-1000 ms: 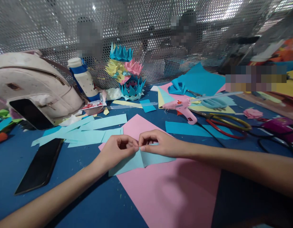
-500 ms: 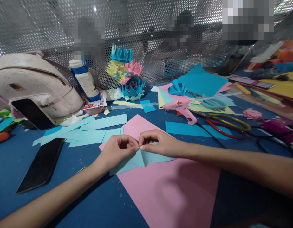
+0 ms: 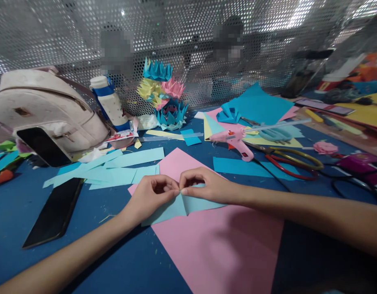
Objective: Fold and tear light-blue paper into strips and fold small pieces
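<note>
A light blue paper strip [image 3: 170,210] with a crease down its middle is held over a large pink paper sheet [image 3: 237,249]. My left hand [image 3: 153,194] pinches the strip's upper edge between thumb and forefinger, just left of the crease. On the other side of the crease, my right hand [image 3: 203,183] pinches the same edge, its fingertips touching those of the left. Part of the strip is hidden behind both hands. More light blue strips [image 3: 136,157] lie beyond my left hand, and a darker blue strip [image 3: 234,165] lies beyond my right.
A pink glue gun [image 3: 234,139] and red-and-yellow-handled scissors [image 3: 292,159] lie at the right. Folded paper flowers [image 3: 171,114] stand at the back beside a bottle [image 3: 107,102] and a backpack [image 3: 44,110]. One phone [image 3: 54,214] lies flat at left; another phone [image 3: 43,147] leans on the backpack.
Both hands keep their pinch on the light blue strip with hardly any movement. The whole view has shifted very slightly.
</note>
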### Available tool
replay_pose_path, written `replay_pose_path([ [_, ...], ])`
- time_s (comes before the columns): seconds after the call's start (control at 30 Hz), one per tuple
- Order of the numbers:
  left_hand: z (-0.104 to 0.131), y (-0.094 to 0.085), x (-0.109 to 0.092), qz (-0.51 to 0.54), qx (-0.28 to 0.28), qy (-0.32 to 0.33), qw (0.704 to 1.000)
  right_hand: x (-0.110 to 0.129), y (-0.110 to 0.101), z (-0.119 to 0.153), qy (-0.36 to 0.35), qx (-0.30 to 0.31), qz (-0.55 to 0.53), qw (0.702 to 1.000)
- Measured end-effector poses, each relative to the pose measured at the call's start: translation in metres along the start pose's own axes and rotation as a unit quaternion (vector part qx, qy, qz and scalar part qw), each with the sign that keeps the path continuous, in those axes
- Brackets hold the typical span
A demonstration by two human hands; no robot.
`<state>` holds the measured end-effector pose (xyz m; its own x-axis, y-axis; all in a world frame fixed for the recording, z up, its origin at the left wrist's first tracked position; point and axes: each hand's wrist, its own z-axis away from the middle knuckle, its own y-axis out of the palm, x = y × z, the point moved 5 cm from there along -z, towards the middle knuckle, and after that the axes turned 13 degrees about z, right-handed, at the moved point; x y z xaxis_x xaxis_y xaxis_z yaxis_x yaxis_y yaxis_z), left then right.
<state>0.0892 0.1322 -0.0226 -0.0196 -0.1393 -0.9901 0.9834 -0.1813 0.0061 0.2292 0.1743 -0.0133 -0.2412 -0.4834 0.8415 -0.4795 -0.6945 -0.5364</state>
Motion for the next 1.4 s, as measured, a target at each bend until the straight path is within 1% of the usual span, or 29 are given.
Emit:
replay_pose_path([
  [0.37,0.0020,-0.0005,0.0010,-0.006,0.003,0.011,1.000,-0.0014,0.0004,0.0003,0.000,-0.004,0.007,1.000],
  [0.43,0.0000,-0.0007,-0.0011,-0.011,0.021,0.013,1.000,-0.0024,0.0004,0.0003,0.002,-0.005,0.012,1.000],
  [0.5,-0.0023,0.0001,-0.0036,-0.027,0.054,0.012,0.998,-0.0039,0.0001,0.0004,0.005,-0.007,0.019,1.000],
  [0.6,-0.0034,0.0016,-0.0060,-0.091,0.103,0.015,0.990,-0.0051,-0.0007,0.0005,0.007,-0.001,0.033,0.999],
  [0.67,-0.0028,0.0015,-0.0062,-0.134,0.115,0.024,0.984,-0.0046,-0.0010,0.0006,0.007,0.009,0.038,0.999],
  [0.73,-0.0018,0.0010,-0.0052,-0.148,0.113,0.031,0.982,-0.0039,-0.0013,0.0005,0.009,0.018,0.042,0.999],
  [0.87,0.0000,0.0015,-0.0030,-0.136,0.111,0.043,0.984,-0.0030,-0.0012,0.0001,0.010,0.024,0.045,0.999],
  [1.27,0.0036,0.0060,-0.0051,-0.137,0.095,0.072,0.983,-0.0003,0.0000,-0.0006,0.012,0.011,0.005,1.000],
  [1.4,0.0032,0.0055,-0.0045,-0.133,0.089,0.067,0.985,-0.0012,0.0007,0.0003,0.012,0.013,0.001,1.000],
])
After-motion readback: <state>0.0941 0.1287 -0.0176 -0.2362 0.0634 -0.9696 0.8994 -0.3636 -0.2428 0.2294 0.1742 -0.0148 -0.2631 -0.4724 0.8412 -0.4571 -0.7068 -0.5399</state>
